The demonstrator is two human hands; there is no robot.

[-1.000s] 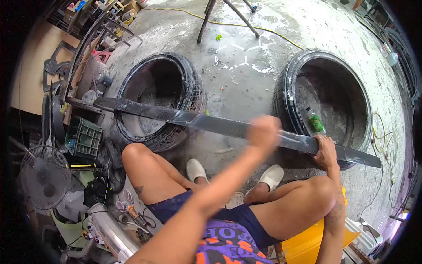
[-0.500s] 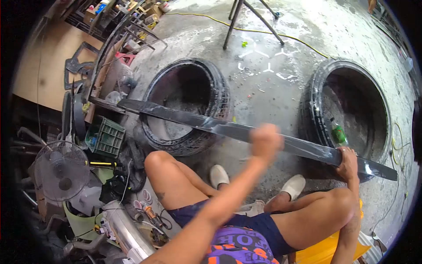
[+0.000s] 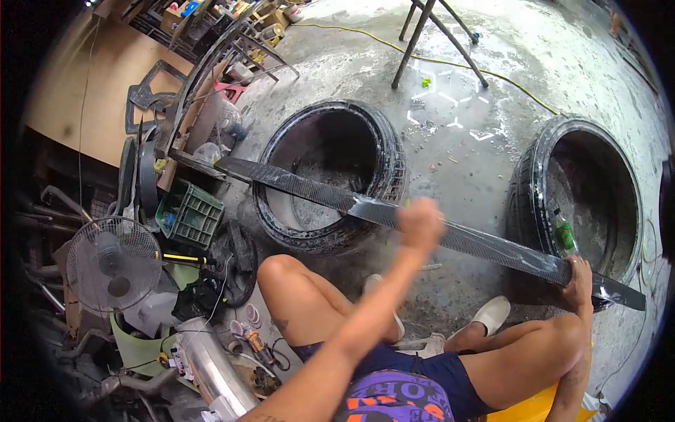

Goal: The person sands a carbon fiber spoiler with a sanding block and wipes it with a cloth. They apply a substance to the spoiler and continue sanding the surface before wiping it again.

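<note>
A long, dark carbon-fibre strip [image 3: 302, 188] lies across two black tyres, the left tyre [image 3: 394, 165] and the right tyre [image 3: 524, 204], in front of my knees. My left hand [image 3: 420, 221] rests on the middle of the strip with its fingers curled. It is blurred, so anything under it cannot be made out. My right hand [image 3: 580, 276] grips the strip near its right end, by the right tyre. A green bottle [image 3: 564, 238] stands inside that tyre.
A fan [image 3: 112, 264], a green crate [image 3: 188, 213], tools and metal parts crowd the floor at my left. Stand legs [image 3: 422, 35] and a yellow cable [image 3: 485, 70] cross the concrete beyond the tyres. I sit on a yellow seat [image 3: 534, 409].
My view has swung left, so the tyres and the strip now sit further right and lower. My left hand stays blurred on the middle of the strip. My right hand keeps its grip.
</note>
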